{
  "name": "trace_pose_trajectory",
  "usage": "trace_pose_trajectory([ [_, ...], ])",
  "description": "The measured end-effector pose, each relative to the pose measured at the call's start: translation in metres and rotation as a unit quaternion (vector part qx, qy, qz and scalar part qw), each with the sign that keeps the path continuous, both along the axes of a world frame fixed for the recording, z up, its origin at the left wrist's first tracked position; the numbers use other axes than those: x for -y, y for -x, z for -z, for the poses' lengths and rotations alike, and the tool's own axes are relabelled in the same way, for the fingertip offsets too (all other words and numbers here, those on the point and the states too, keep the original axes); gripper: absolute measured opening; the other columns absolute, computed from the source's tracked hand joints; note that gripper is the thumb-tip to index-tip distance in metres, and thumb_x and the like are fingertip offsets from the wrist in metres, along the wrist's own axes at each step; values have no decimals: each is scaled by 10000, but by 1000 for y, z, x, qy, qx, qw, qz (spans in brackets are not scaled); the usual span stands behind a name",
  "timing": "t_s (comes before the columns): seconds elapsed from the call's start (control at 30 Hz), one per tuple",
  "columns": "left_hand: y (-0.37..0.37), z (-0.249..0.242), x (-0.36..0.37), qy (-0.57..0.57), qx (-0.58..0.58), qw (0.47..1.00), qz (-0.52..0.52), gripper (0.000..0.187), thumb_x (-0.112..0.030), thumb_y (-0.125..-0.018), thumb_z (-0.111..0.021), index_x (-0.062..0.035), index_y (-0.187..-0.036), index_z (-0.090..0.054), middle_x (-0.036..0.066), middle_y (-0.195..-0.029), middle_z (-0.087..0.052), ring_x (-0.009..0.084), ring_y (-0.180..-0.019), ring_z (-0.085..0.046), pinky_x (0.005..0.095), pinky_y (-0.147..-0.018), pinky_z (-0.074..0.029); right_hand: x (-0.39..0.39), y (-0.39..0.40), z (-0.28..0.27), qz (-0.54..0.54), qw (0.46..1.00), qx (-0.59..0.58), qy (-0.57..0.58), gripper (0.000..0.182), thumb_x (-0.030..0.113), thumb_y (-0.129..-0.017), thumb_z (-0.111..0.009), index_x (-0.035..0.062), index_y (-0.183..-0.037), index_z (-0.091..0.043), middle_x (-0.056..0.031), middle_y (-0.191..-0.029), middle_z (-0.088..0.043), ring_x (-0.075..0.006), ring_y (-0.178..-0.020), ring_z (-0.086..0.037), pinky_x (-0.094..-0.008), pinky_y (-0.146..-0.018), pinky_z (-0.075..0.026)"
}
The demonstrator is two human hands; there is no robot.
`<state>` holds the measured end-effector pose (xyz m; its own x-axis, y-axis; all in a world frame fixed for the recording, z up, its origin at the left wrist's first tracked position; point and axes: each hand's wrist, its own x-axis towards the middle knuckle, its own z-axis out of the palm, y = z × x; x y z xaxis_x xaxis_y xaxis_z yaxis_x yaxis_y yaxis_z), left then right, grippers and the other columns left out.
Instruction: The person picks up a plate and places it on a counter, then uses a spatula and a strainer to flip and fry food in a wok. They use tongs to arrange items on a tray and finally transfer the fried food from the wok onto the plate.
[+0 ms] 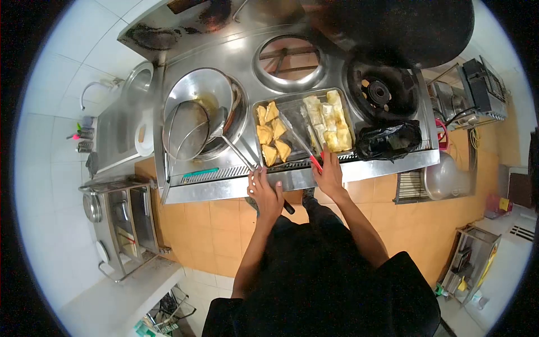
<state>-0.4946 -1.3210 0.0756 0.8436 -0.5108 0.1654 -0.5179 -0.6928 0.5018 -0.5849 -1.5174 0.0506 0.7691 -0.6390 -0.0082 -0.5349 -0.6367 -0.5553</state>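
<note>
My right hand (pixel 329 175) grips a pair of metal tongs (pixel 301 141) by the red handles. The tongs' arms are apart and lie over the middle of a metal tray (pixel 292 103). Golden triangular fried pastries (pixel 271 132) fill the tray's left side, and pale, folded rectangular pastries (pixel 327 121) its right side. My left hand (pixel 265 194) rests at the stove's front edge, fingers stretched out and thumb apart, over the long handle of a ladle (pixel 238 150). The ladle's bowl end lies at the wok (pixel 197 84), beside a round wire strainer (pixel 188 130).
A black plastic bag (pixel 388 140) sits right of the tray, below a burner (pixel 377 92). An open round burner hole (pixel 289 56) lies behind the tray. A green strip-like object (pixel 200 173) lies on the front grate. At left is a sink (pixel 119 132); a dark wok (pixel 404 28) stands at the back right.
</note>
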Motion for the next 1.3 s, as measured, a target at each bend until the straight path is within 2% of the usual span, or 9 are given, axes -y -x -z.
trace_pose_trajectory([
  [0.07, 6, -14, 16, 47, -114, 991, 48, 448, -241, -965, -508, -8, -1345, -462, 218, -1387, -457, 364, -1310, -400, 538, -1044, -259, 3, 7, -10, -7, 997, 16, -70, 761, 207, -854, -685, -7, -1462, -280, -254, -1195, -470, -437, -1105, -501, -494, -924, -434],
  [0.13, 8, 13, 30, 52, -49, 992, 100, 356, -198, -969, -525, 0, -1266, -516, 202, -1203, -577, 311, -1110, -560, 436, -952, -397, -1, 10, -13, -1, 993, 38, -110, 776, 188, -849, -690, -2, -1470, -264, -260, -1201, -460, -443, -1104, -498, -495, -926, -433],
  [0.2, 20, 38, 50, 167, -428, 888, 28, 339, -181, -982, -551, 26, -1247, -512, 164, -1045, -624, 262, -966, -612, 346, -838, -468, -5, 10, -13, 6, 987, 60, -149, 793, 169, -844, -695, 3, -1478, -248, -266, -1207, -450, -450, -1103, -496, -496, -929, -433],
  [0.3, 30, 64, 74, 264, -458, 849, 3, 367, -243, -1007, -555, 10, -1264, -488, 64, -955, -622, 144, -812, -586, 292, -701, -487, -12, 3, -8, -6, 975, 40, -217, 809, 63, -839, -675, 20, -1504, -216, -277, -1254, -433, -472, -1160, -486, -474, -953, -449],
  [0.57, 17, 60, 75, 310, -540, 775, -108, 321, -147, -969, -587, -23, -1252, -498, 73, -996, -620, 168, -865, -616, 311, -725, -533, 7, -2, -12, -118, 958, 83, -248, 767, 103, -846, -670, 64, -1505, -279, -231, -1245, -499, -357, -1087, -559, -409, -935, -463],
  [0.8, 10, 16, 58, 134, -370, 917, -63, 467, -144, -909, -635, 29, -1286, -420, 186, -1005, -655, 304, -886, -678, 392, -803, -525, 81, -42, -12, -74, 979, 135, -133, 398, 125, -833, -652, 86, -1228, -620, -157, -1070, -652, -366, -1032, -594, -451, -906, -474],
  [1.0, 8, 21, 52, 65, -421, 904, -47, 689, -191, -892, -667, 36, -1434, -307, 244, -1149, -606, 412, -1077, -605, 435, -932, -476, 149, -103, -6, -76, 993, 65, 61, 316, 97, -827, -630, 79, -1141, -662, -129, -1095, -677, -345, -1042, -596, -438, -933, -455],
  [1.23, 12, 25, 46, 73, -360, 930, -14, 688, -189, -865, -695, 29, -1411, -336, 269, -1255, -521, 412, -1134, -559, 445, -929, -471, 177, -135, 22, -32, 998, -1, 51, 338, 171, -787, -645, 141, -1123, -664, -71, -1047, -709, -312, -1044, -600, -438, -945, -441],
  [1.3, 8, -20, 59, -49, -154, 986, -28, 611, -157, -855, -692, 16, -1363, -400, 254, -1195, -547, 411, -1108, -561, 456, -928, -466, 181, -140, 27, -35, 997, -41, 48, 366, 193, -798, -638, 147, -1160, -648, -78, -1075, -706, -311, -1091, -592, -450, -962, -430],
])
